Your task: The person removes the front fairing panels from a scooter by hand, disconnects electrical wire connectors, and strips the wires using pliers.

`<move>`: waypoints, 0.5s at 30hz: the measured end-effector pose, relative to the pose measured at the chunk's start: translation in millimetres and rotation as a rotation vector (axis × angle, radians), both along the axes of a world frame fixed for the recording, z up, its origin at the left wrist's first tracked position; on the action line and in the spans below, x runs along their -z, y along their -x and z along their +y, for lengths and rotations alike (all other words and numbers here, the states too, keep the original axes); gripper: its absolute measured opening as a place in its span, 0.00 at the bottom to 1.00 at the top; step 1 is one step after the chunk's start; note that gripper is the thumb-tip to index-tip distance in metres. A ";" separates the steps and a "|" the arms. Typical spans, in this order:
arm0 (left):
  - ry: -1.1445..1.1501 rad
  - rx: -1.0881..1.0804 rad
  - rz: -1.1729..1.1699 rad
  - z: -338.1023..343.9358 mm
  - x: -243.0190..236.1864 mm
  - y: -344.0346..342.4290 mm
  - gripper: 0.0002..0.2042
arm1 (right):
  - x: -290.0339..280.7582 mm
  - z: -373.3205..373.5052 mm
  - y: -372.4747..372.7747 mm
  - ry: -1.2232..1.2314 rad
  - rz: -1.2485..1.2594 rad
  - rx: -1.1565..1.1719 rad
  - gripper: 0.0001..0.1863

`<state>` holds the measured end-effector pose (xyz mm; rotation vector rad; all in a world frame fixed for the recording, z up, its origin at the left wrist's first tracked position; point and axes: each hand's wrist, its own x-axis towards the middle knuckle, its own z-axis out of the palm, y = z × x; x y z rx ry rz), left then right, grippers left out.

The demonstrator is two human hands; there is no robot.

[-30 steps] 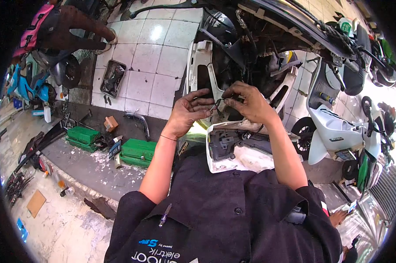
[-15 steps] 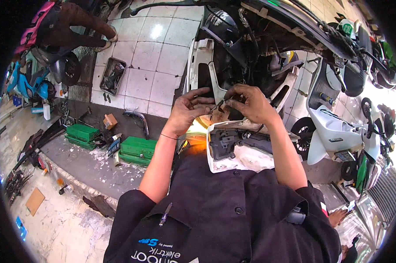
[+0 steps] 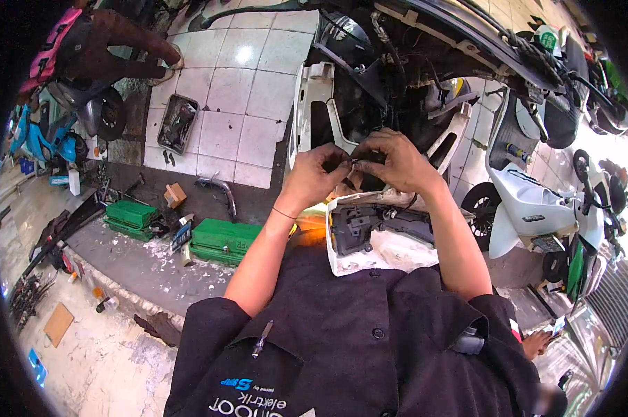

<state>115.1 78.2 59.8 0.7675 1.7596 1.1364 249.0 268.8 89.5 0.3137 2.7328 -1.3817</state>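
My left hand (image 3: 316,176) and my right hand (image 3: 397,164) meet over the opened front of a scooter, and their thumbs and fingertips pinch together. Between them is a small dark piece (image 3: 353,167), largely covered by the fingers, so its kind cannot be made out. Just beyond the hands stands the white scooter frame panel (image 3: 336,125), with dark wiring (image 3: 390,104) behind it. Close to my chest lies a white body panel (image 3: 336,258) with black plastic parts (image 3: 352,229) inside it. An orange lamp section (image 3: 312,229) shows beside this panel, below my left wrist.
Green toolboxes (image 3: 220,238) stand on the grey ledge to the left. A tray of parts (image 3: 178,124) rests on the white tiles. A white scooter (image 3: 536,205) is parked at right, and blue scooters at far left. Another person's legs (image 3: 129,45) show at upper left.
My left hand has moved slightly right and its spread fingers have closed in a pinch against the right fingertips. My right hand has stayed nearly in place.
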 end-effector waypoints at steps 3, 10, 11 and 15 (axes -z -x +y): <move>-0.053 -0.045 0.067 1.7 -0.6 -3.6 0.09 | 0.3 4.3 1.2 -0.014 -0.072 -0.051 0.14; -0.117 -0.087 0.119 5.9 4.1 -11.4 0.07 | -2.1 14.2 3.7 -0.249 -0.116 -0.190 0.15; -0.106 -0.069 0.138 4.7 4.7 -11.5 0.07 | -1.6 14.2 3.9 -0.267 -0.135 -0.205 0.15; 0.019 -0.070 -0.056 2.2 8.3 -8.3 0.09 | 1.5 14.6 4.6 -0.263 -0.063 -0.215 0.15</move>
